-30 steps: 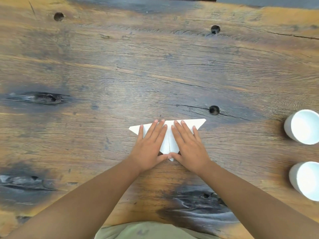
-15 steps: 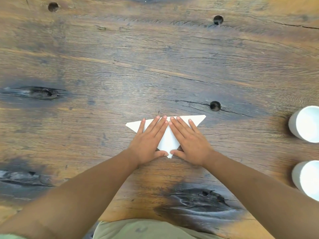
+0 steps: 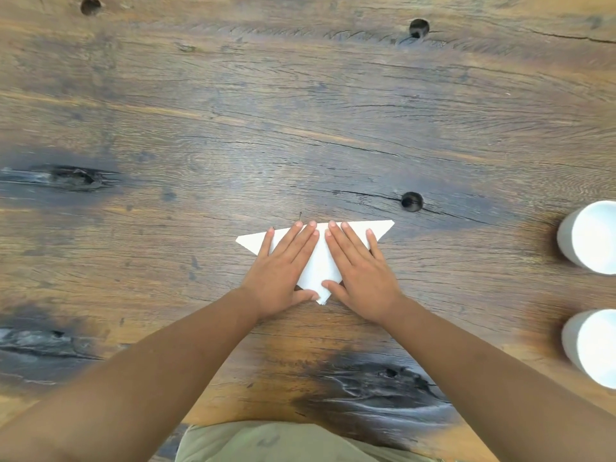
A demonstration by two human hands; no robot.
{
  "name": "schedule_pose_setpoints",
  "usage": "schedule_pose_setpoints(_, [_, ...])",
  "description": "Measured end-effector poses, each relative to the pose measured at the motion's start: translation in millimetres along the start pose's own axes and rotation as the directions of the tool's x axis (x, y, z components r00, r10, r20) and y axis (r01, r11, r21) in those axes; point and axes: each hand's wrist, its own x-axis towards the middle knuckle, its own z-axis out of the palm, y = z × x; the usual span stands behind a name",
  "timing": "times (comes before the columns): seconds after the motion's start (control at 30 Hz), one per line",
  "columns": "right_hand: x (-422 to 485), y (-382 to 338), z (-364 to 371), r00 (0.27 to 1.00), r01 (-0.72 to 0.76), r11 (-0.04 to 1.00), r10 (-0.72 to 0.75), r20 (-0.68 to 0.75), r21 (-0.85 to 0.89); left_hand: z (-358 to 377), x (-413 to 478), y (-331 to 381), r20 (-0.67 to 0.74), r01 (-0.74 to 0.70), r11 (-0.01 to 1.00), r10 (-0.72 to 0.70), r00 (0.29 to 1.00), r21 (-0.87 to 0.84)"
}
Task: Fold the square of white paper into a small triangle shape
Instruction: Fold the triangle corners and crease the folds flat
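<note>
The white paper (image 3: 319, 261) lies flat on the wooden table, folded into a triangle with its long edge away from me and its point toward me. My left hand (image 3: 283, 271) presses flat on the triangle's left half, fingers spread and pointing away. My right hand (image 3: 358, 273) presses flat on the right half in the same way. A strip of paper shows between the two hands, and the left and right corners stick out past the fingers. Both thumbs rest near the lower point.
Two white cups stand at the right edge of the view, one farther (image 3: 590, 236) and one nearer (image 3: 591, 346). The wooden table (image 3: 233, 128) has dark knot holes, one (image 3: 412, 201) just beyond the paper.
My hands have slid apart a little over the paper, so more of the white middle strip shows between them. The paper stays in place.
</note>
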Motion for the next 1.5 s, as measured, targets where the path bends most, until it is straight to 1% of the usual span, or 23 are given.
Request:
schedule_pose_setpoints(0.17, [-16,21,-2,0.995,-0.103,0.994,0.103,-0.002,0.023,0,0,1,-0.001,-0.003,1.000,0.003,1.000,0.015])
schedule_pose_setpoints(0.33, [-35,45,-3,0.974,-0.225,0.973,0.226,-0.015,0.041,1,0,0,0.005,0.004,1.000,-0.004,1.000,0.022])
schedule_pose_setpoints(0.43, [-43,53,-4,0.962,-0.272,0.961,0.273,-0.011,0.059,0,0,1,0.007,0.004,1.000,-0.004,1.000,0.030])
schedule_pose_setpoints(0.63, [-41,52,-4,0.951,-0.307,0.948,0.308,-0.002,0.088,1,1,0,-0.002,0.000,1.000,0.001,1.000,0.019])
schedule_pose_setpoints(0.83, [-41,51,-6,0.951,-0.307,0.950,0.308,-0.017,0.052,2,1,-1,0.002,-0.004,1.000,0.004,1.000,0.021])
schedule_pose_setpoints(0.93, [-38,48,-10,0.948,-0.317,0.946,0.318,-0.012,0.062,1,1,-1,0.007,-0.003,1.000,0.003,1.000,0.011])
schedule_pose_setpoints(1.03, [-34,41,-16,0.937,-0.336,0.938,0.342,-0.069,0.080,-1,1,1,0.001,-0.008,1.000,0.008,1.000,0.014])
schedule_pose_setpoints(1.1, [-30,33,-19,0.942,-0.310,0.946,0.319,-0.103,0.090,-5,-1,1,-0.031,-0.010,1.000,0.010,0.999,0.016])
schedule_pose_setpoints(1.17, [-24,23,-21,0.960,-0.246,0.963,0.257,-0.114,0.107,-9,-4,-1,-0.081,0.009,1.000,-0.009,0.997,-0.005])
schedule_pose_setpoints(1.23, [-16,12,-22,0.976,-0.176,0.977,0.189,-0.105,0.118,-13,-6,-4,-0.091,0.010,1.000,-0.013,0.996,-0.026])
schedule_pose_setpoints(1.37, [1,-6,-19,0.996,-0.062,0.996,0.066,-0.055,0.066,-15,-8,-6,-0.075,-0.019,0.999,0.016,0.997,-0.043])
schedule_pose_setpoints(1.5, [15,-11,-13,0.999,0.007,1.000,-0.007,0.032,0.019,-11,-4,-3,-0.042,-0.015,1.000,0.014,0.999,-0.026])
